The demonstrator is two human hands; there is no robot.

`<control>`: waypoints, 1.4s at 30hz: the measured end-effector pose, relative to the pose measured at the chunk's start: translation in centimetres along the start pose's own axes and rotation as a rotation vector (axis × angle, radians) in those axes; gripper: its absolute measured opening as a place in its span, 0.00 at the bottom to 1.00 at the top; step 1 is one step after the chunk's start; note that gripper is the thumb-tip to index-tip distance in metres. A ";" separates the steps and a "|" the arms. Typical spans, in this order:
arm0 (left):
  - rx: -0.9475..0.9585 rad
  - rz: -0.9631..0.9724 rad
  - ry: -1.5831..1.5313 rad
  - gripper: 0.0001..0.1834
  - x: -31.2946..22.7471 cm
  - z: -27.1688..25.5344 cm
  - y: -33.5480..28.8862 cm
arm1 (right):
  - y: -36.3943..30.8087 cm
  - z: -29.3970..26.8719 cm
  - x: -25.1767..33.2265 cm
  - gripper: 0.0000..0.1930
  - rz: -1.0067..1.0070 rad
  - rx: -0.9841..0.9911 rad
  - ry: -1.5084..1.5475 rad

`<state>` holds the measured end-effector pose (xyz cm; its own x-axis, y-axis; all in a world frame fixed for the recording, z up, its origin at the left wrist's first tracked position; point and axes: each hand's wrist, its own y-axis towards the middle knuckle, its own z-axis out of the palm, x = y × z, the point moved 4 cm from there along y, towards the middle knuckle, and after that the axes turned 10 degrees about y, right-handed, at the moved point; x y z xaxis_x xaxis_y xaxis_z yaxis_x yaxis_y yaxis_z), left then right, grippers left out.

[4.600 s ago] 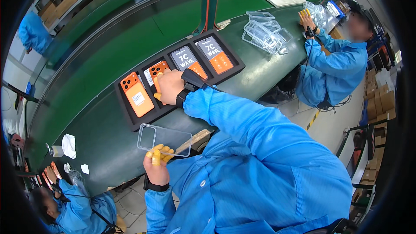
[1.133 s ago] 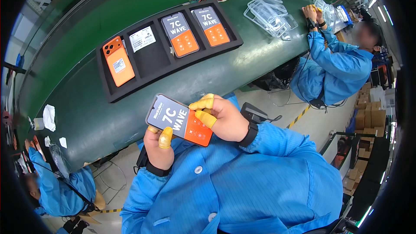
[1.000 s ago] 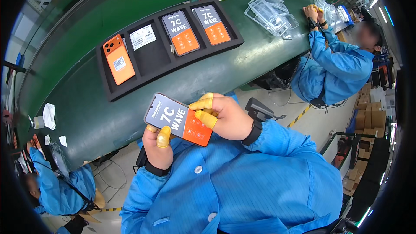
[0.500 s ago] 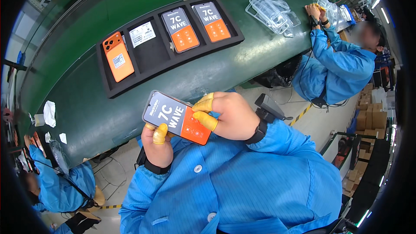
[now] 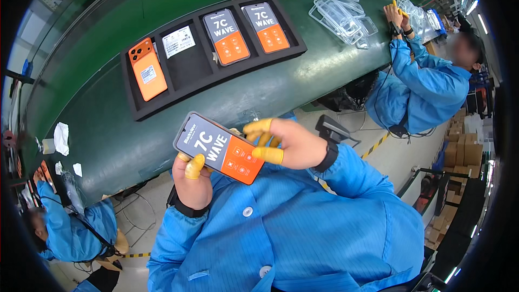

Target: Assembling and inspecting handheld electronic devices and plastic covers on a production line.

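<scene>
Stretching across the view, the green surface point(image 5: 281, 86) is carrying everything. Black tray point(image 5: 192, 70) is sitting on it, off the near edge; its dividers are likely there to keep units from rubbing. Pile of clear cases point(image 5: 340, 19) is lying right of the tray, apart from it, loosely overlapped, probably for easy picking.

In the tray: orange phone point(image 5: 147, 75) is lying back up in the leftmost compartment; next compartment is showing a white label point(image 5: 178, 41); two more, gray phone point(image 5: 226, 38) and rightmost phone point(image 5: 266, 27), are lying face up.

Held phone point(image 5: 219, 148) is hanging tilted, screen side up, nearer the body than the tray. A clear rim is showing around its upper end, so it's seemingly sitting in a case. Left hand point(image 5: 192, 181) is pinching its near long edge, thumb on top, other fingers underneath, presumably steadying it and leaving the far side reachable. Right hand point(image 5: 292, 143) is hovering at the lower right end, fingers spread, thumb tip overlapping the phone's edge; can't tell if it's touching.
</scene>
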<state>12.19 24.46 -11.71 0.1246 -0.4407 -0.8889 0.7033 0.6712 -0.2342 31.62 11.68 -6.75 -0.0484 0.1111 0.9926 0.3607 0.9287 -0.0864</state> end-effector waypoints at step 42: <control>0.230 -0.232 -0.203 0.30 -0.3 0.4 1.4 | -0.1 2.4 -4.7 0.15 0.250 0.258 0.683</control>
<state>13.43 25.30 -11.60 0.0641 -0.6899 -0.7211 0.8648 0.3990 -0.3049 29.56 11.97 -11.57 0.6215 0.1635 0.7662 0.0525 0.9671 -0.2490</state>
